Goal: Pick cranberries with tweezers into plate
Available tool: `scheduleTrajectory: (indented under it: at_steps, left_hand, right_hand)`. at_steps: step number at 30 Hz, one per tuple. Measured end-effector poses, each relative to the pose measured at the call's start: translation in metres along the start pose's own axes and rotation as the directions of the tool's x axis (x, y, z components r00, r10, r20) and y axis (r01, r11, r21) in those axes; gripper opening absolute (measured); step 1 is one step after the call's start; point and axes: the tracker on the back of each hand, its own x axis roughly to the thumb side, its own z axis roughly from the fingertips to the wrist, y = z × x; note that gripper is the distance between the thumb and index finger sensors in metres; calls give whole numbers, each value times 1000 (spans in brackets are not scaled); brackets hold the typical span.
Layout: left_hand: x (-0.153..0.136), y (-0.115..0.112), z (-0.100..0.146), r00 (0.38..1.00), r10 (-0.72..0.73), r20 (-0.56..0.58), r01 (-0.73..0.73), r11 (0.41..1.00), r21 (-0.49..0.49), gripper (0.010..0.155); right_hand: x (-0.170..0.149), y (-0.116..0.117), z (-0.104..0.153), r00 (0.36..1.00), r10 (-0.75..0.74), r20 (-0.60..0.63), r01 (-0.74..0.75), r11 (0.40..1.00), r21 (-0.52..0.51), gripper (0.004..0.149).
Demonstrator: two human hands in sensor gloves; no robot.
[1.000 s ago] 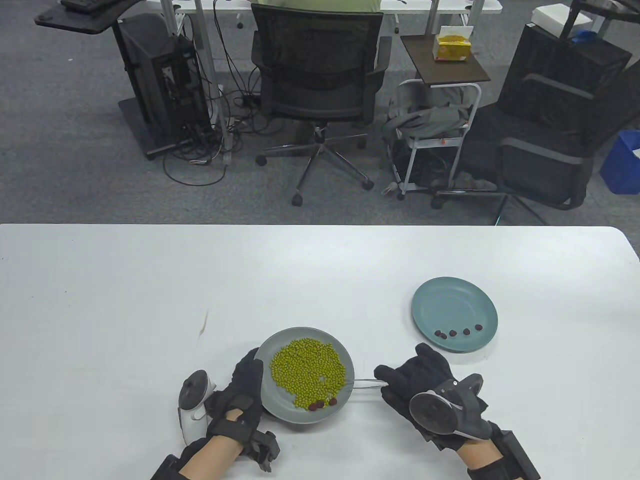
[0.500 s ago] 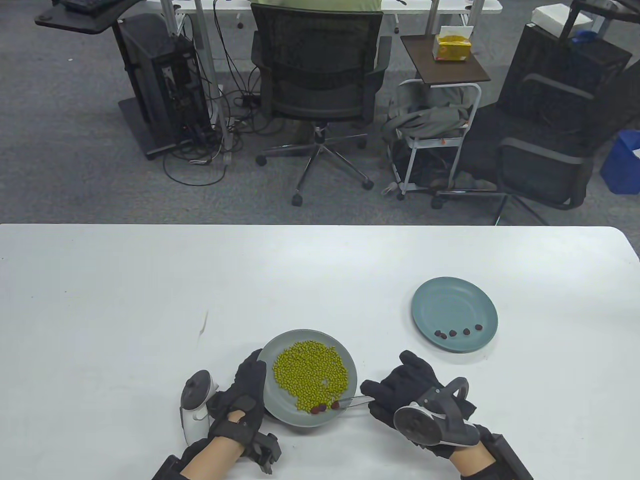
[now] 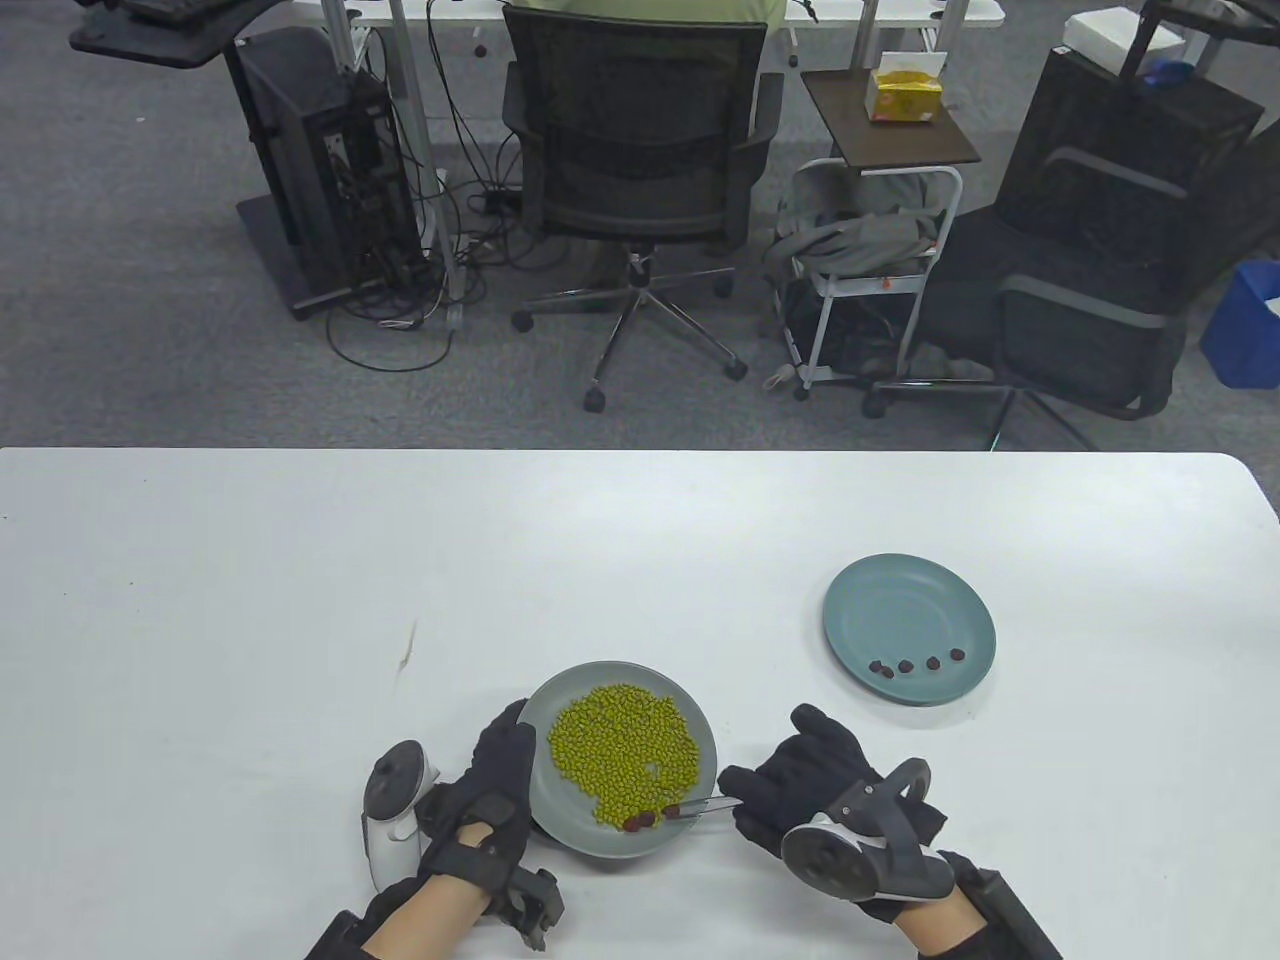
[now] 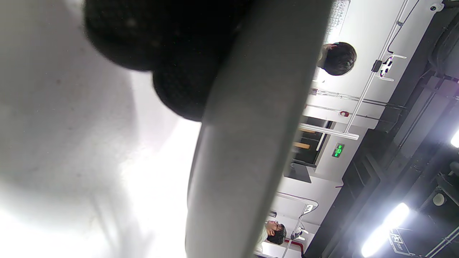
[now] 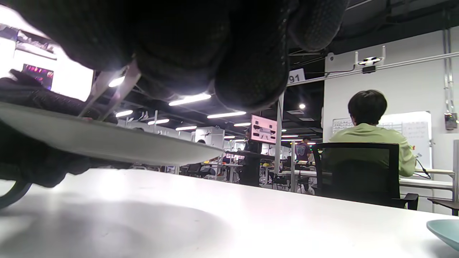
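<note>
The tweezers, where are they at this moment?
In the table view, the right hand holds the tweezers, tips over the grey plate beside the cranberries.

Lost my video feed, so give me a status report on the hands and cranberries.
Right hand holds tweezers, tips at cranberries on grey plate. Left hand grips its rim. Four cranberries in teal plate.
</note>
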Motion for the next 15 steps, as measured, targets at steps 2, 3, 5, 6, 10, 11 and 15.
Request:
scheduleTrajectory:
  at_steps: [2,3,5,6,10,11,15]
  left_hand:
    - [0,0,0,1000,0,1,0,1000,0,64]
    - [0,0,0,1000,0,1,0,1000,-1,64]
    - [0,0,0,1000,-1,1,1,1000,-1,64]
    - [0,0,0,1000,-1,2,1,1000,-2,64]
    - [0,-1,0,1000,-2,2,2,1000,-7,64]
    - [0,-1,0,1000,-3,2,3,1000,-8,64]
    - [-1,-1,0,1000,-4,2,4,1000,-10,63]
  right_hand:
    - [-11,-4,0,996,-68,-59,67,997,-23,45]
    - [-15,-6,1,994,-73,-78,70,997,-34,45]
    - [-35,-12,2,986,-48,-159,37,997,-71,45]
    - [-46,-14,4,978,-34,-204,17,996,-83,45]
    - [-108,-16,15,880,43,-473,-80,995,-60,45]
    - [-125,-16,22,827,58,-559,-91,995,-31,45]
    - [-168,-7,38,677,92,-730,-89,995,42,45]
